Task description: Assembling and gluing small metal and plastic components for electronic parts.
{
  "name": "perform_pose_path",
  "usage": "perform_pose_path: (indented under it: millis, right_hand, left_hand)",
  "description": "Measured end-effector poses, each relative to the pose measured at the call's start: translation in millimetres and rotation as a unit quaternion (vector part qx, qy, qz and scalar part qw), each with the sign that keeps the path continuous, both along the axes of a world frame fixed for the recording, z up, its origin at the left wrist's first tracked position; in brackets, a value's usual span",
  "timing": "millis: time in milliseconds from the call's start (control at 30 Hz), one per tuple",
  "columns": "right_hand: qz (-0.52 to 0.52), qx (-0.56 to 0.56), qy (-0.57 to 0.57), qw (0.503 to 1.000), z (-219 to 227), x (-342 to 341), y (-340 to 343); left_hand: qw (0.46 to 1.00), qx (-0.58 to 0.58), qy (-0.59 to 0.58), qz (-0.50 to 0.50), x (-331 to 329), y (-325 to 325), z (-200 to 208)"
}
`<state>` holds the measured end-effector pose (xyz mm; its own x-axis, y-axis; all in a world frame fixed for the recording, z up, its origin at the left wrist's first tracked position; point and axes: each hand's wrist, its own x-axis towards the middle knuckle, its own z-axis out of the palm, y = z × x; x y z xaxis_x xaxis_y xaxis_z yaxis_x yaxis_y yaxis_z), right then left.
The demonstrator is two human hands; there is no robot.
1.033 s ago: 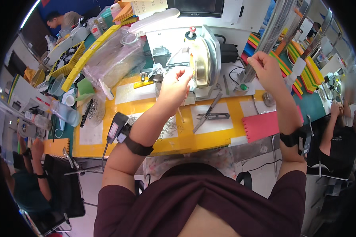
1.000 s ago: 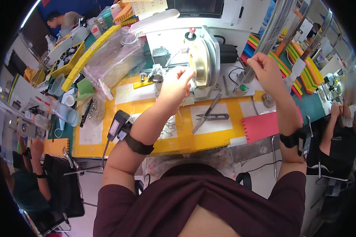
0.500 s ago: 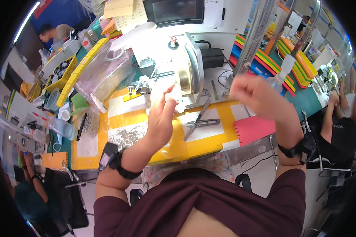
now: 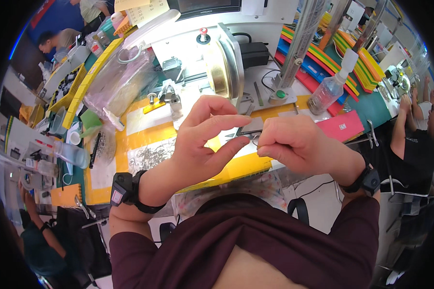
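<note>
My left hand [image 4: 200, 139] is raised over the front of the bench, thumb and fingers apart, with nothing visible between them. Close to its fingertips, my right hand [image 4: 299, 144] is closed in a pinch, knuckles up. A thin curved edge shows beside its thumb, but I cannot tell whether it is held or lies behind. To the left of my left hand lies a pile of small shiny metal pieces [image 4: 152, 155] on white paper. Beyond the hands stands a bench machine with a round brass-coloured wheel [image 4: 218, 72]. The dark tools under my hands are mostly hidden.
Right of the machine are a green button [image 4: 278, 95], a clear squeeze bottle [image 4: 327, 94] and a pink sheet [image 4: 341, 126]. A black pen [image 4: 95, 150], plastic bags [image 4: 123, 79] and a yellow basket [image 4: 68, 89] sit at left. People work on both sides.
My right hand has come down and leftward from near the machine's right side to my left hand. The fingers of my left hand have spread, and the view has shifted slightly.
</note>
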<state>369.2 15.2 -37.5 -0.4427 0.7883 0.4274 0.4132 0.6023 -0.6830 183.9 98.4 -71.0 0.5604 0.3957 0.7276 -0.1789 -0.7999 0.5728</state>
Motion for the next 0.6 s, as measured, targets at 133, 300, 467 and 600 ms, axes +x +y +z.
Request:
perform_pose_path:
  millis: [133, 300, 467, 600]
  right_hand:
    - [-0.003, 0.026, -0.049, 0.998, 5.6, -1.0, -1.7]
    - [0.035, -0.091, -0.058, 0.994, 4.8, -2.6, 3.7]
    - [-0.191, 0.119, -0.082, 0.971, -8.7, 27.3, 19.9]
    - [-0.423, 0.094, -0.124, 0.893, -51.1, 116.0, 54.7]
  left_hand:
    - [0.982, 0.179, -0.014, 0.057, -2.5, -1.6, 6.5]
    - [0.932, 0.354, -0.059, 0.054, -9.0, 11.8, 4.1]
    - [0.948, 0.281, -0.069, 0.132, -22.4, 9.4, -21.3]
    - [0.954, 0.252, -0.052, 0.152, -10.6, 10.4, -63.5]
